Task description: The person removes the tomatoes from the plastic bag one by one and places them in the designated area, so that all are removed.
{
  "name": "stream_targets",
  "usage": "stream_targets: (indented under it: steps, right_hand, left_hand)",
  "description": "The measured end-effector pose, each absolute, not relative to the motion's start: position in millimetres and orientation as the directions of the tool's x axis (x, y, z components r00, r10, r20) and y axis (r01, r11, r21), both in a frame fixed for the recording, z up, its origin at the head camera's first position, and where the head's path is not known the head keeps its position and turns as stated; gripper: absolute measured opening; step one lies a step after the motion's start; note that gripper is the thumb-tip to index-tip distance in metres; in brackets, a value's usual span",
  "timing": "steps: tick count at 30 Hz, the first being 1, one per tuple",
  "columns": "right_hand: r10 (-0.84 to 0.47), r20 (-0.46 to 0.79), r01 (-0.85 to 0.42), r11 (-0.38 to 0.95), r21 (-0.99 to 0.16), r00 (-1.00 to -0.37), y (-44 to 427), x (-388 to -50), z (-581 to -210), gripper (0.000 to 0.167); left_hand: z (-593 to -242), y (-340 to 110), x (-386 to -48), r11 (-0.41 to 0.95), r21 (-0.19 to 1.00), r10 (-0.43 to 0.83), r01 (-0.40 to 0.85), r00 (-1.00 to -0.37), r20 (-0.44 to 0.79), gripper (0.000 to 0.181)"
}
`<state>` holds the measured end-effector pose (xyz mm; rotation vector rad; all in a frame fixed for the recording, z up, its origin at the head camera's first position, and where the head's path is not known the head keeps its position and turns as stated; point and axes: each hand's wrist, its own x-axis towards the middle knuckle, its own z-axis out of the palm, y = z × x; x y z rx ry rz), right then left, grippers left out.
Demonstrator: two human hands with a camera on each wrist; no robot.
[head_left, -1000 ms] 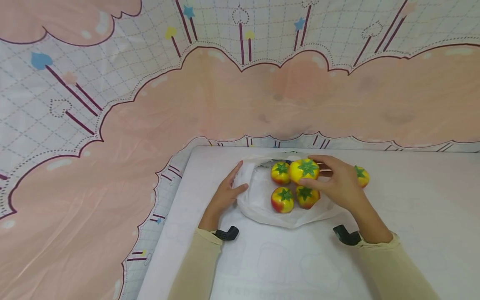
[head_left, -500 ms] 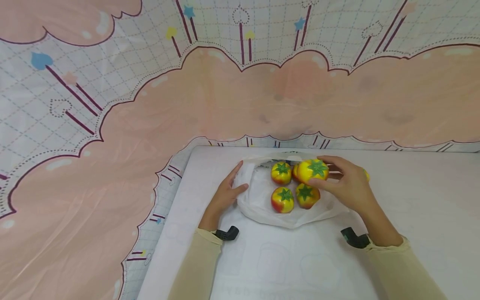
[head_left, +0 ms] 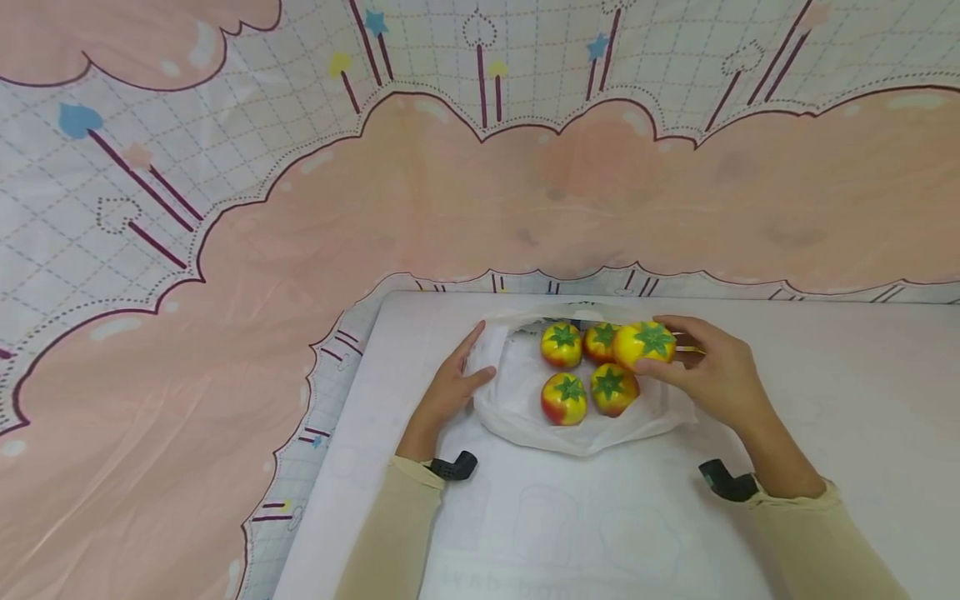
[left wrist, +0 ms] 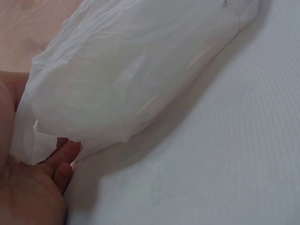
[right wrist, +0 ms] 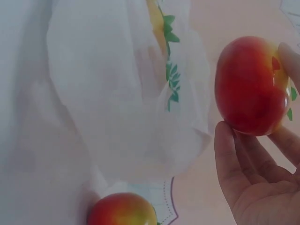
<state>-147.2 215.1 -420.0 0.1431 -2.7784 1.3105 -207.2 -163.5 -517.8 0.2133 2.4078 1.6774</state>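
A white plastic bag (head_left: pixel 585 437) lies on the table, its mouth spread. Several yellow-and-red toy tomatoes (head_left: pixel 564 398) with green star-shaped tops sit inside it. My right hand (head_left: pixel 716 367) holds another toy tomato (head_left: pixel 645 343) between thumb and fingers, over the bag's right side. In the right wrist view this held tomato (right wrist: pixel 251 86) shows its red underside. My left hand (head_left: pixel 447 390) rests against the bag's left side, thumb and index finger spread. In the left wrist view, bag film (left wrist: pixel 108 79) passes between parts of my left hand (left wrist: pixel 28 187).
One more toy tomato (right wrist: pixel 124 211) lies beside the bag in the right wrist view; in the head view my right hand mostly covers it. The white table (head_left: pixel 862 400) meets a patterned pink and white cloth (head_left: pixel 480 217) at its back and left edges.
My right hand has moved to the right with the held toy tomato, from above the bag's middle toward its right rim. A tomato behind it has come into sight. My left hand stays put.
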Motion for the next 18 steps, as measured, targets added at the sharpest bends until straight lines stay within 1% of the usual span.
stream_targets:
  steps: [13,18]
  right_hand:
    - [-0.036,0.117,-0.114,0.627,-0.771,-0.992,227,-146,-422,0.067]
    - [-0.007,0.104,-0.084,0.643,-0.762,-0.995,234,-144,-418,0.069]
  left_hand:
    - [-518,-162,-207,0.334,0.943,0.231,0.007,-0.970,-0.074,0.079]
    - [-517,-162,-207,0.332,0.943,0.227,0.003,-0.971,-0.077,0.079]
